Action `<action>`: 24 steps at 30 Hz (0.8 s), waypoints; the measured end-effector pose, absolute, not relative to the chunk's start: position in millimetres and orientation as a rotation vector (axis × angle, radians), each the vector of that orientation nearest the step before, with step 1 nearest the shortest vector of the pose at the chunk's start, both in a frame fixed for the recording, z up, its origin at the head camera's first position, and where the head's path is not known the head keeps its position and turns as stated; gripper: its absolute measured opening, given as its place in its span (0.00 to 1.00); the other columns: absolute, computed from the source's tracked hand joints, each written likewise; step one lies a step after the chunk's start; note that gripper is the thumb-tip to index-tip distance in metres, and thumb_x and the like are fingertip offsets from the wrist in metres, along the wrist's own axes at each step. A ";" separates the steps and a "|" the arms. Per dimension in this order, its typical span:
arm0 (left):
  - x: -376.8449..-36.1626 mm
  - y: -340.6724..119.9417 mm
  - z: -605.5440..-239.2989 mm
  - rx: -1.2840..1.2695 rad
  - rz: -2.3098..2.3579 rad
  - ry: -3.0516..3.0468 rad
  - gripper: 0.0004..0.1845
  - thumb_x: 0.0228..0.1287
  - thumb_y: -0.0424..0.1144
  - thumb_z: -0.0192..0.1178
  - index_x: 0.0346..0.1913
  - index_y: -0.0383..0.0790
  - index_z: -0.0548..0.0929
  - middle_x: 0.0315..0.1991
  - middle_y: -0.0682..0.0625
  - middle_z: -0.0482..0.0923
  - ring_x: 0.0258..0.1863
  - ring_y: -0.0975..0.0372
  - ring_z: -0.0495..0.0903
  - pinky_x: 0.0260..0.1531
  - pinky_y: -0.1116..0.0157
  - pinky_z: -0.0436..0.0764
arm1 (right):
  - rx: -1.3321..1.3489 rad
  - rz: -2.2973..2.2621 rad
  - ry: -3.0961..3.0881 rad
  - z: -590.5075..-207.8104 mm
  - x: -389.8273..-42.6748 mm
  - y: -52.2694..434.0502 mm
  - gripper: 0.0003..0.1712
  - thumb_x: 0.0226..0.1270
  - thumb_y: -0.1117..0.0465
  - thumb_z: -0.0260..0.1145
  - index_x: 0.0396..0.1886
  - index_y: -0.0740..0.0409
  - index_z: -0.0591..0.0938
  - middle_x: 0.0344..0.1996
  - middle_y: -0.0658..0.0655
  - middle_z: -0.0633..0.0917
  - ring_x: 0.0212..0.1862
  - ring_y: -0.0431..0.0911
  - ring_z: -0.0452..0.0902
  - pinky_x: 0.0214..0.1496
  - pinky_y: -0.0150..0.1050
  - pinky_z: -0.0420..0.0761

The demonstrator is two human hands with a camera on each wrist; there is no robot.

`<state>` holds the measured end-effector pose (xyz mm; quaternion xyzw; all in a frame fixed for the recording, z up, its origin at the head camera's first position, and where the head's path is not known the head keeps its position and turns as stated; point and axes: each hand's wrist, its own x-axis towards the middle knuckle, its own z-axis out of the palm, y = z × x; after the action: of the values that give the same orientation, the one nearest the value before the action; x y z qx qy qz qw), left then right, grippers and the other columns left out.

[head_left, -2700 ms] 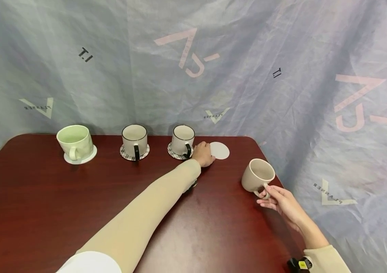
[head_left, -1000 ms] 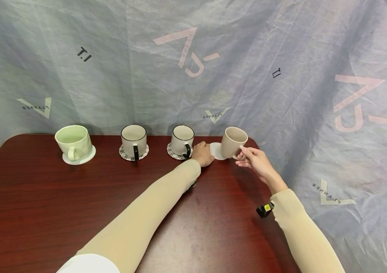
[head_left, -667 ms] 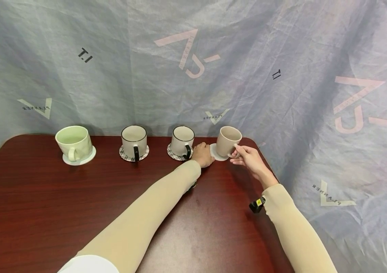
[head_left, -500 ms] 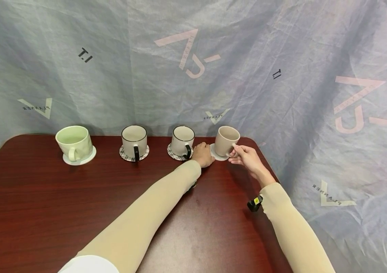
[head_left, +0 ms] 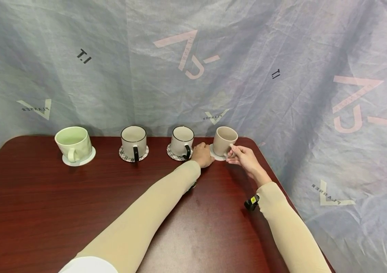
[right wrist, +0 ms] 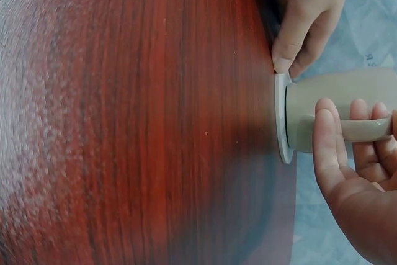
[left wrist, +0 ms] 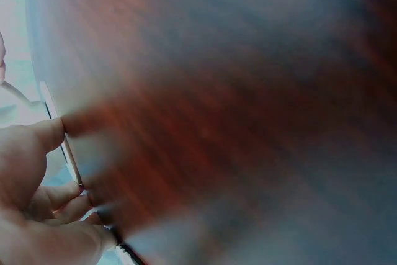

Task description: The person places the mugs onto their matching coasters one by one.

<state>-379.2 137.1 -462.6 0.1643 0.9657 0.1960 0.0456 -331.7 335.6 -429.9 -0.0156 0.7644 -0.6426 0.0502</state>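
Observation:
In the head view, my right hand point(head_left: 245, 158) pinches the handle of a beige mug point(head_left: 221, 145) between thumb and fingers. Upright, the mug stands over a round white coaster point(right wrist: 281, 116); the right wrist view shows its base right at the coaster's top face. My left hand point(head_left: 202, 155) is low on the table just left of that coaster, thumb and fingertips holding its edge. In the left wrist view, the left thumb point(left wrist: 49, 134) and fingers meet the coaster's thin rim. Close on the left hand's other side is a white mug point(head_left: 181, 142) with a black rim and handle.
Further left along the back of the red-brown table point(head_left: 57, 212) stand another black-rimmed white mug point(head_left: 130, 146) on a checked coaster point(head_left: 123, 154) and a pale green mug point(head_left: 81, 148) on a white coaster point(head_left: 93, 153). A grey printed curtain point(head_left: 234, 49) hangs behind and to the right.
My right hand has carried the beige mug from the table's right side leftward and back, over the white coaster. In the last half second it shifts slightly left. My left hand stays at the coaster.

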 end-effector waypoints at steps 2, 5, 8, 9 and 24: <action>-380.0 137.8 -463.4 0.501 0.588 2.944 0.33 0.78 0.50 0.62 0.76 0.33 0.71 0.73 0.41 0.71 0.75 0.49 0.68 0.79 0.53 0.62 | -0.044 -1.953 2.329 -429.6 -330.7 334.2 0.23 0.87 0.55 0.56 0.47 0.76 0.77 0.44 0.68 0.81 0.39 0.48 0.89 0.50 0.44 0.90; -381.4 138.0 -464.7 0.503 0.578 2.951 0.34 0.77 0.50 0.62 0.76 0.34 0.72 0.72 0.41 0.71 0.75 0.49 0.68 0.78 0.53 0.63 | -0.048 -1.927 2.334 -428.7 -329.9 331.6 0.23 0.88 0.54 0.55 0.47 0.76 0.77 0.45 0.69 0.81 0.40 0.48 0.89 0.52 0.45 0.90; -383.7 137.1 -465.2 0.498 0.569 2.958 0.34 0.77 0.50 0.62 0.76 0.34 0.72 0.72 0.41 0.71 0.74 0.49 0.69 0.78 0.53 0.64 | -0.050 -1.903 2.334 -426.8 -331.3 329.0 0.23 0.88 0.53 0.55 0.47 0.75 0.77 0.43 0.66 0.82 0.41 0.48 0.89 0.54 0.47 0.89; -384.4 136.8 -465.3 0.495 0.571 2.963 0.34 0.77 0.50 0.63 0.76 0.34 0.72 0.72 0.41 0.72 0.74 0.49 0.69 0.78 0.53 0.64 | -0.053 -1.892 2.335 -425.9 -332.1 328.5 0.24 0.88 0.53 0.55 0.48 0.75 0.77 0.43 0.65 0.82 0.41 0.48 0.89 0.54 0.47 0.89; -374.3 126.3 -462.6 0.550 0.586 2.975 0.33 0.77 0.49 0.65 0.73 0.30 0.73 0.69 0.38 0.74 0.70 0.48 0.74 0.73 0.57 0.71 | -0.077 -1.337 2.871 -416.7 -329.9 324.0 0.30 0.86 0.45 0.57 0.50 0.69 0.88 0.43 0.72 0.89 0.44 0.63 0.90 0.50 0.56 0.89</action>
<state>-374.3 126.3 -462.6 0.1784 0.9650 0.1901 0.0300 -329.9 324.0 -416.7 -0.0243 0.9062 -0.4221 -0.0130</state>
